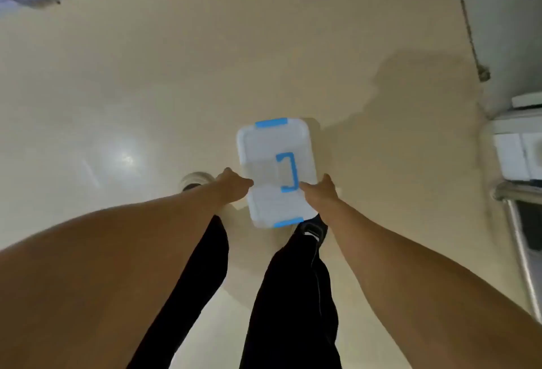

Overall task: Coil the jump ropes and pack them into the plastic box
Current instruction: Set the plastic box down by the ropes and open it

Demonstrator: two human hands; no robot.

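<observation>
Translucent white rectangular plastic box (277, 173) with blue end clips and a blue fold-flat handle on its lid, held above the cream tiled floor (146, 90), just past 12 o'clock of the person's legs. Long axis runs 12 to 6.

Left hand (233, 185) grips the box's 9 o'clock long edge; right hand (321, 194) grips the 3 o'clock edge beside the handle. Fingers of both curl under or round the rim; fingertips are out of sight.

Handling, judged: thin rigid plastic, light, smooth and a bit slippery; a two-sided hold at the long edges suits it, or the lid handle for one hand. Clips look closed, so the lid should stay put.

Hard to tell: contents are blurred through the lid; no jump ropes visible anywhere. Right shoe (312, 229) mostly hidden beneath the box. Metal frame (516, 216) at 3 o'clock is cut off.
</observation>
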